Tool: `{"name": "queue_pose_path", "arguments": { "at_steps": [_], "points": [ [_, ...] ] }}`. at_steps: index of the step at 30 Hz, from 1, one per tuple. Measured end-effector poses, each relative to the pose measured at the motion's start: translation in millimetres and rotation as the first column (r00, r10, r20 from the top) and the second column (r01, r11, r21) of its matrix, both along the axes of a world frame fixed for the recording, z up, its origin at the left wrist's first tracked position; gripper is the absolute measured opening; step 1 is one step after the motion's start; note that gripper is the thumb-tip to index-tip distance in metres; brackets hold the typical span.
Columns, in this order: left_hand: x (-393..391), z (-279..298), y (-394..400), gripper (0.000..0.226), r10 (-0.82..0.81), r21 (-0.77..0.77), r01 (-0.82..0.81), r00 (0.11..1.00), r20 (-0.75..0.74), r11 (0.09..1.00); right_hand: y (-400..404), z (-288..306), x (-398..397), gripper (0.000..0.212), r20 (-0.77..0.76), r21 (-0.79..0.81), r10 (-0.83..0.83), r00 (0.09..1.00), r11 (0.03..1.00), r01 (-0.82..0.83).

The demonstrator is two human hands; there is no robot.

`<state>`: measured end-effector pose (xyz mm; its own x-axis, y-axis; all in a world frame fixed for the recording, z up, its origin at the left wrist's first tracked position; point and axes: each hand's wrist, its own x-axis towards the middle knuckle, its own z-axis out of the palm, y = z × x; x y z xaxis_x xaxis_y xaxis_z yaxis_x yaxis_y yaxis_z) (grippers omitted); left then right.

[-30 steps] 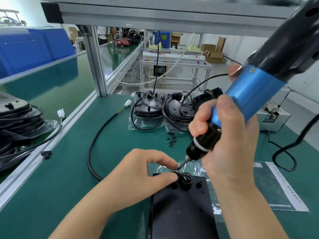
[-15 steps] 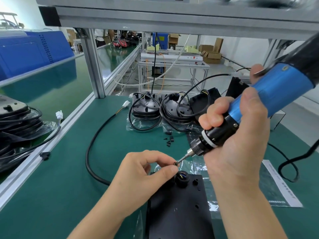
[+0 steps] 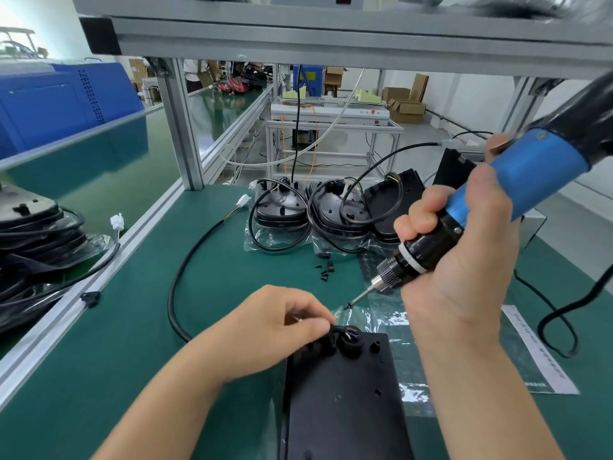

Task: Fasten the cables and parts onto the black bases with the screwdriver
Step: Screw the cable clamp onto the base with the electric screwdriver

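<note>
You are facing an aluminium frame [image 3: 180, 127] standing on the green surface [image 3: 99, 343]; beyond it, cardboard boxes [image 3: 406, 101] are sitting against a white wall [image 3: 464, 91].

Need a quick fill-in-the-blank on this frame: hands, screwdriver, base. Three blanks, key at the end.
1. The right hand grips a screwdriver whose handle is ____ in colour.
2. The screwdriver's tip hangs ____ the black base, not touching it.
3. The left hand rests at the base's ____ edge, beside the cable grommet.

Missing words: blue; above; far
</note>
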<state>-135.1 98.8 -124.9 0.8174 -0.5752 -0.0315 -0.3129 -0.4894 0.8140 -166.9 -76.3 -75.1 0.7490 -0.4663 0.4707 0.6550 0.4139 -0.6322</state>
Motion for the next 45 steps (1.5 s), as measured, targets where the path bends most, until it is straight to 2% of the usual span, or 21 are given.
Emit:
{"name": "queue_pose_path", "arguments": {
  "at_steps": [2, 4, 6, 9, 12, 18, 21, 24, 29, 38, 43, 45],
  "points": [
    [2, -3, 0, 0.016, -0.047, 0.003, 0.048, 0.997, -0.053, 0.999, 0, -1, 4, 0.017, -0.026, 0.057, -0.036, 0.999, 0.998, 0.038],
    [5, -6, 0, 0.016, -0.053, -0.011, 0.053, 0.997, -0.064, 0.999, 3, 1, 10, 0.022, -0.052, 0.088, -0.029, 0.998, 0.996, 0.033],
    [6, -7, 0, 0.014, -0.045, -0.030, 0.043, 0.997, -0.067, 0.999, 5, 3, 16, 0.023, -0.045, 0.091, -0.012, 0.999, 0.996, 0.016],
    [5, -9, 0, 0.013, -0.043, -0.052, 0.040, 0.997, -0.062, 0.998, 8, 5, 22, 0.007, -0.025, 0.073, 0.029, 0.999, 0.997, -0.027],
    [4, -10, -1, 0.014, -0.053, -0.074, 0.049, 0.998, -0.045, 0.996, 11, 5, 27, 0.016, -0.007, 0.084, 0.067, 0.998, 0.994, -0.067],
    [0, -12, -5, 0.014, 0.000, -0.112, -0.008, 0.997, -0.071, 0.994, 13, 0, 25, 0.006, -0.023, 0.056, 0.105, 0.994, 0.993, -0.103],
    [-1, -12, -7, 0.014, 0.018, -0.104, -0.026, 0.997, -0.080, 0.994, 12, -1, 23, 0.014, -0.019, -0.003, 0.147, 0.989, 0.989, -0.147],
    [1, -12, -5, 0.017, 0.013, -0.102, -0.022, 0.996, -0.086, 0.995, 11, -1, 17, 0.024, -0.011, -0.143, 0.185, 0.983, 0.972, -0.185],
    [1, -10, -3, 0.026, 0.012, -0.117, -0.022, 0.997, -0.081, 0.993, 18, -3, 11, 0.039, -0.060, -0.308, 0.155, 0.986, 0.937, -0.166],
    [1, -13, -5, 0.017, 0.042, -0.135, -0.053, 0.996, -0.084, 0.989, 26, -6, 13, 0.030, -0.085, -0.376, 0.176, 0.981, 0.906, -0.195],
    [1, -12, -5, 0.018, 0.032, -0.137, -0.043, 0.996, -0.084, 0.990, 30, -6, 13, 0.045, -0.096, -0.406, 0.183, 0.978, 0.890, -0.207],
    [0, -11, -5, 0.020, 0.025, -0.138, -0.036, 0.996, -0.083, 0.990, 30, -8, 14, 0.043, -0.114, -0.430, 0.185, 0.976, 0.877, -0.216]
  ]
}}
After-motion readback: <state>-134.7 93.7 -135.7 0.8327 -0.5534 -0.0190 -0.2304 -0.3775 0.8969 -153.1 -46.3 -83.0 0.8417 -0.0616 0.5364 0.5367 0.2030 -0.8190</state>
